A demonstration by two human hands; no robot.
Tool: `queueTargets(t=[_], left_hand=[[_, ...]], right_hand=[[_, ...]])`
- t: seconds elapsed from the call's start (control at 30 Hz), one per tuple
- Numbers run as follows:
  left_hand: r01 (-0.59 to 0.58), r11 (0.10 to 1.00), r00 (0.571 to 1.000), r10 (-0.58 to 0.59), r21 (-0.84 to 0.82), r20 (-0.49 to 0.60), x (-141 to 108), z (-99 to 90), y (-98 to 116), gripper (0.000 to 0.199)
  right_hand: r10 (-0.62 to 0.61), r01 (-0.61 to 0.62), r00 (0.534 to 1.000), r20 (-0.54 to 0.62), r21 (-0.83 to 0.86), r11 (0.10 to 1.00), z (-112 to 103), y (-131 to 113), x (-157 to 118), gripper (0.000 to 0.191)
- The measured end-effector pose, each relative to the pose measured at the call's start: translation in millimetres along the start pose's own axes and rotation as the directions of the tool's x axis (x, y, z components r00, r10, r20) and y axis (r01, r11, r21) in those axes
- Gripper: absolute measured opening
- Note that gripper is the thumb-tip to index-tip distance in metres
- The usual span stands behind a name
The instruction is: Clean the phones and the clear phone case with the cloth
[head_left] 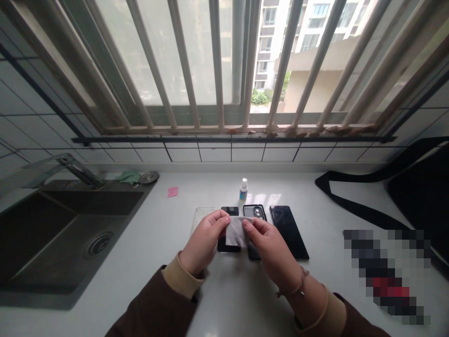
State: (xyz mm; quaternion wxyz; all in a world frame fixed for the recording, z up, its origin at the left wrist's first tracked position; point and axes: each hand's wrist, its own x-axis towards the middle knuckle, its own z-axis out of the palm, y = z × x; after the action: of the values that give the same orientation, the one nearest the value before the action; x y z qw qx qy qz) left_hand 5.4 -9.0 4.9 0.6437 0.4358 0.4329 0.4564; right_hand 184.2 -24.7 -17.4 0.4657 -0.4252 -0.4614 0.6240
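Observation:
Between my two hands hangs a small light grey cloth (235, 232), pinched at its upper corners. My left hand (206, 234) grips its left corner, and my right hand (268, 238) grips its right corner. Behind the cloth lies a black phone (229, 247), partly covered by it. A black phone case (257, 211) with camera cut-outs lies to its right, half hidden by my right hand. Farther right is a flat dark tablet-like slab (289, 229). A clear case (201, 213) shows behind my left hand. Past the phones stands a small white spray bottle (243, 189) with a blue label.
On the left is a dark sink (140, 206) with a faucet (79, 171); a green cloth (129, 177) and metal strainer (149, 177) rest on its back edge. A pink sticky note (172, 192) lies on the white counter (157, 243). A black strap (358, 206) stretches along the right.

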Motion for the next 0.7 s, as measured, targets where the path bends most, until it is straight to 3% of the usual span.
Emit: queueTargets(t=[0.1, 0.2, 0.3, 0.4, 0.47, 0.53, 0.6, 0.7], left_hand=[[0.013, 1.0, 0.998, -0.013, -0.006, 0.053, 0, 3.8, -6, 0.035], [-0.02, 0.99, 0.996, 0.009, 0.138, 0.085, 3, 1.0, -11, 0.037], [-0.088, 0.952, 0.987, 0.124, 0.292, -0.106, 9, -9.0, -13, 0.04], [-0.158, 0.896, 0.922, 0.285, 0.414, -0.264, 11, -17.0, -9, 0.035], [-0.215, 0.881, 0.936, 0.309, 0.422, -0.169, 9, -17.2, -5, 0.039], [-0.239, 0.89, 0.966, 0.259, 0.387, 0.002, 6, -14.7, -2, 0.052], [-0.217, 0.897, 0.976, 0.2, 0.386, 0.084, 4, -12.8, -1, 0.045], [-0.182, 0.883, 0.965, 0.244, 0.433, -0.092, 8, -16.4, -2, 0.037]], right_hand=[[-0.066, 0.062, 0.997, -0.03, -0.118, 0.991, -2, -5, 0, 0.041], [-0.137, 0.118, 0.988, -0.075, -0.211, 0.97, -6, -12, 0, 0.041], [-0.201, 0.14, 0.965, -0.166, -0.319, 0.937, -12, -18, 1, 0.041], [-0.249, 0.127, 0.948, -0.198, -0.482, 0.867, -16, -22, 1, 0.039], [-0.276, 0.174, 0.955, -0.105, -0.556, 0.813, -15, -23, -1, 0.035], [-0.29, 0.261, 0.956, 0.038, -0.561, 0.785, -12, -23, -4, 0.031], [-0.296, 0.31, 0.948, 0.117, -0.542, 0.781, -9, -23, -5, 0.029], [-0.304, 0.261, 0.952, 0.022, -0.571, 0.778, -12, -23, -4, 0.031]])
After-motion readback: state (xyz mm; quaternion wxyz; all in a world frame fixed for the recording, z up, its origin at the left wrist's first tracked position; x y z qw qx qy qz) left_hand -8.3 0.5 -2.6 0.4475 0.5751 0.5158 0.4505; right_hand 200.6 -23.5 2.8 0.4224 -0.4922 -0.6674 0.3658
